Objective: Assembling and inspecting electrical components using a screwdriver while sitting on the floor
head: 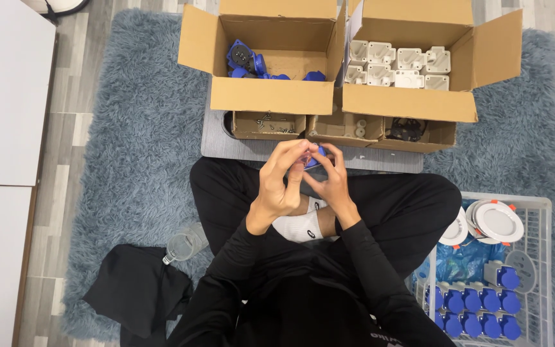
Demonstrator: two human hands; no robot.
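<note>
Between both hands, small blue part (315, 158)

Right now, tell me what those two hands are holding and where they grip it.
Both hands, left hand and right hand, pinch a small blue part between their fingertips. Fingers hide most of it, so the exact place of the grip cannot be told.

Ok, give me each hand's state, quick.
Left hand: closed on the small blue part.
Right hand: closed on the same blue part.
</note>
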